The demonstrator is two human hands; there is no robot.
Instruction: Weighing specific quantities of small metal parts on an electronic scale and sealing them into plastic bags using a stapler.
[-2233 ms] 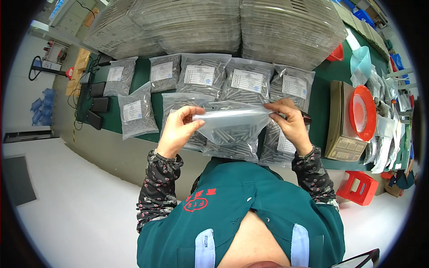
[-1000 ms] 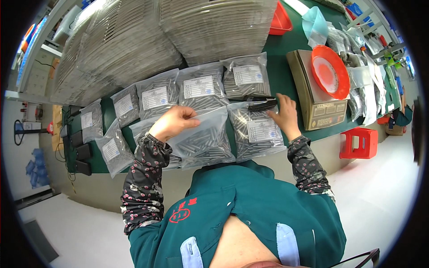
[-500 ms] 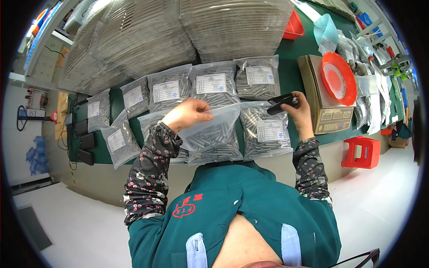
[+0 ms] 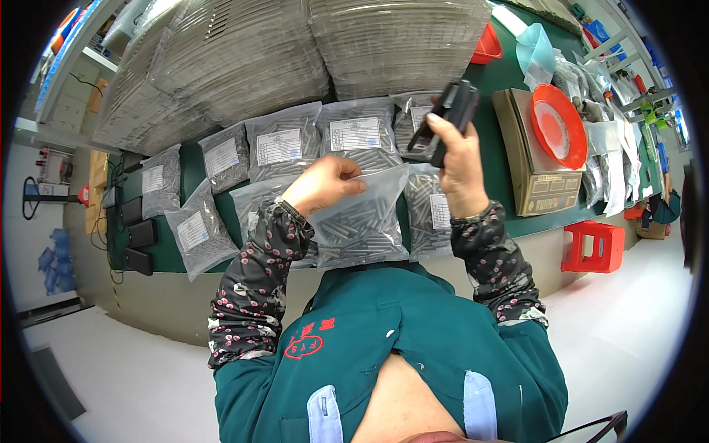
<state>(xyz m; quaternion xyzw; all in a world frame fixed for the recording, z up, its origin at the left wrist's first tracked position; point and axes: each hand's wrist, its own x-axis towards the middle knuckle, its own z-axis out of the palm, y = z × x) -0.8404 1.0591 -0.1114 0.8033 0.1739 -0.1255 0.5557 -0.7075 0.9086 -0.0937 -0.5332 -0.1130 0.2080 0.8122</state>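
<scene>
My right hand (image 4: 463, 166) is wrapped round a black stapler (image 4: 456, 111), raised above the bags with its jaws apart. Between finger and thumb, my left hand (image 4: 323, 186) pinches the top edge of a clear plastic bag (image 4: 360, 221) of grey metal pins, lying nearest me at the table's front edge. No label shows on this bag. Right of it lies a labelled bag of pins (image 4: 428, 210), partly covered by my right hand. Behind it is another labelled bag (image 4: 357, 140). The stapler partly hides the bag at the back right (image 4: 406, 122).
Tall stacks of wrapped trays (image 4: 236, 59) stand at the back. More filled bags (image 4: 162, 181) lie to the left, beside small black boxes (image 4: 140, 235). On the right, a scale (image 4: 546, 193) carries a red dish (image 4: 545, 111). A red stool (image 4: 593, 247) stands on the floor.
My right hand has lifted the stapler and turned it upright, moving it left and away from me. My left hand has shifted slightly right, still on the bag's edge.
</scene>
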